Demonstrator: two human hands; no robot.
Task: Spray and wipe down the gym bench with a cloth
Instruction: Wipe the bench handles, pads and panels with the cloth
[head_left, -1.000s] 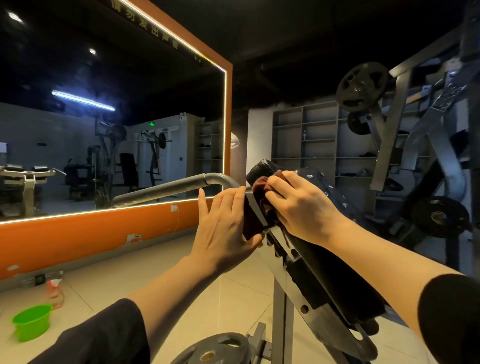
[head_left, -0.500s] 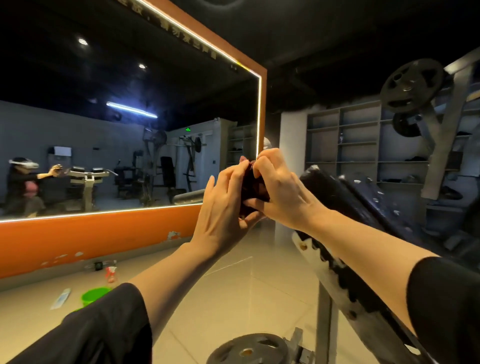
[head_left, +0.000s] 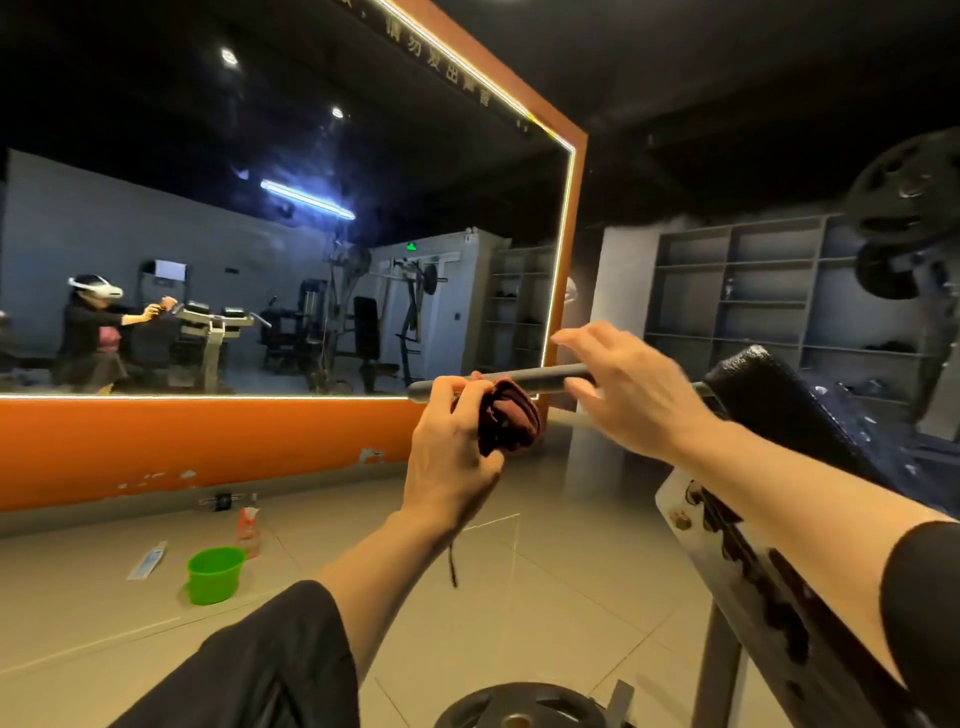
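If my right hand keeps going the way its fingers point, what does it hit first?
Probably the grey bar. The right hand is open, fingers pointing left along and just over it, toward the cloth gripped in the left hand. Depth is unclear, so it might reach the cloth instead.

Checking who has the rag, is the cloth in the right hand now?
No, the left hand grips the dark red cloth, while the right hand is open above the grey bar.
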